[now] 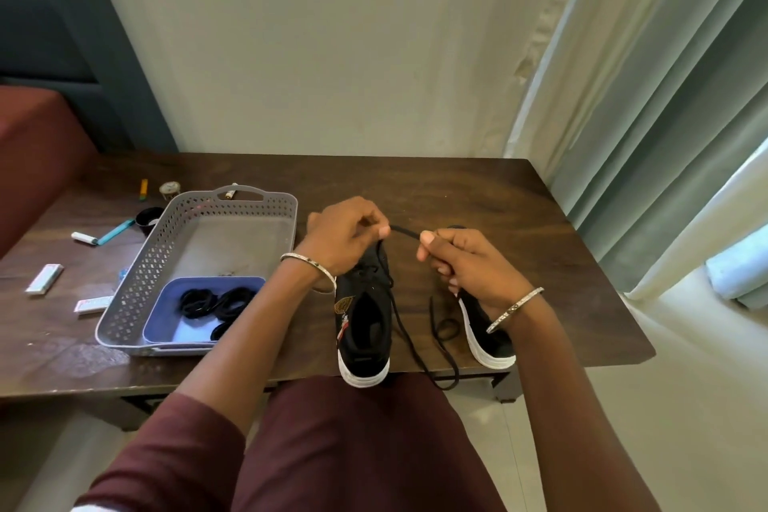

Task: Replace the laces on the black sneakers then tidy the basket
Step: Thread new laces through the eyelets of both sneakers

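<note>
- At the near edge of the table [519, 220], the left sneaker [363, 328] and the right sneaker [490, 341], both black, stand side by side with their heels toward the person.
- Above them, a black lace [405, 232] stretches between the hands.
- The left hand [345, 235] pinches one part, the right hand [465, 262] another, fingers curled.
- Slack lace trails between the shoes and over the edge.
- Toward the left edge, a grey basket [174, 229] holds a blue tray [166, 316] of coiled laces [216, 303].

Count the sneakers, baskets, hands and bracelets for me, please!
Sneakers: 2
Basket: 1
Hands: 2
Bracelets: 2
Total: 7
</note>
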The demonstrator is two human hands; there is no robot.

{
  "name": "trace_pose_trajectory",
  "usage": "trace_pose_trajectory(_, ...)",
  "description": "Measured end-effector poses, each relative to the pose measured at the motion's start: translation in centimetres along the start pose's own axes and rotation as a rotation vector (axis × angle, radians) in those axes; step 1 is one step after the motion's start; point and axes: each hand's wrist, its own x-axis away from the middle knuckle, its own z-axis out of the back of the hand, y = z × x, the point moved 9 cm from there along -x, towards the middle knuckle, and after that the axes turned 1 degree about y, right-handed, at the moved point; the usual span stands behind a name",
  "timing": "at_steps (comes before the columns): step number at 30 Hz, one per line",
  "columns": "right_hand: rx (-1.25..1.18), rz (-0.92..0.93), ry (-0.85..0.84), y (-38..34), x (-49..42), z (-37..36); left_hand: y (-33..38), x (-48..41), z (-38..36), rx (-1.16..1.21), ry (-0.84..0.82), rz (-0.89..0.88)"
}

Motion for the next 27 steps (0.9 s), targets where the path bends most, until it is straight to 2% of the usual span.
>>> trace_pose_trajectory(3, -0.068, 0.006, 0.037, 0.7, 0.6, 1.6, -2.2, 0.2, 2.8, -0.144, 0.198, 0.132)
trace_pose_trajectory(6, -0.185, -0.037, 0.061, 2.0, 1.4, 2.6, -3.0, 0.1, 4.4, -0.176, 0.289, 0.192)
trace_pose_trajectory(8, -0.270, -0.075, 0.066, 3.0, 1.8, 2.6, -3.5, -0.1, 4.6, -0.144, 0.327, 0.222)
trace_pose_trajectory(10, -0.356, -0.108, 0.066, 4.0, 2.0, 2.1, -3.9, -0.4, 4.3, -0.001, 0.347, 0.222)
trace_pose_trajectory(12, -0.452, -0.146, 0.067, 4.7, 1.9, 1.2, -3.8, -0.9, 3.3, 0.124, 0.300, 0.146)
trace_pose_trajectory(14, -0.536, -0.190, 0.077, 5.4, 1.5, 0.2, -3.4, -1.0, 1.7, 0.135, 0.182, 0.094)
trace_pose_trajectory(17, -0.585, -0.226, 0.126, 6.6, 0.1, -1.0, -5.6, 0.1, -1.0, 0.123, 0.051, 0.233)
trace_pose_trajectory(20, -0.451, -0.211, 0.279, 7.7, -1.2, -1.1, -9.3, 2.7, -4.0, -0.016, -0.132, 0.407)
trace_pose_trajectory(23, -0.415, -0.221, 0.373, 8.6, -2.3, -1.4, -11.1, 5.2, -7.0, -0.049, -0.297, 0.468)
trace_pose_trajectory(25, -0.483, -0.209, 0.366, 9.0, -3.3, -2.3, -11.2, 5.9, -8.4, -0.055, -0.308, 0.461)
trace_pose_trajectory(27, -0.526, -0.194, 0.336, 9.0, -4.2, -3.5, -11.1, 5.9, -9.1, -0.098, -0.235, 0.452)
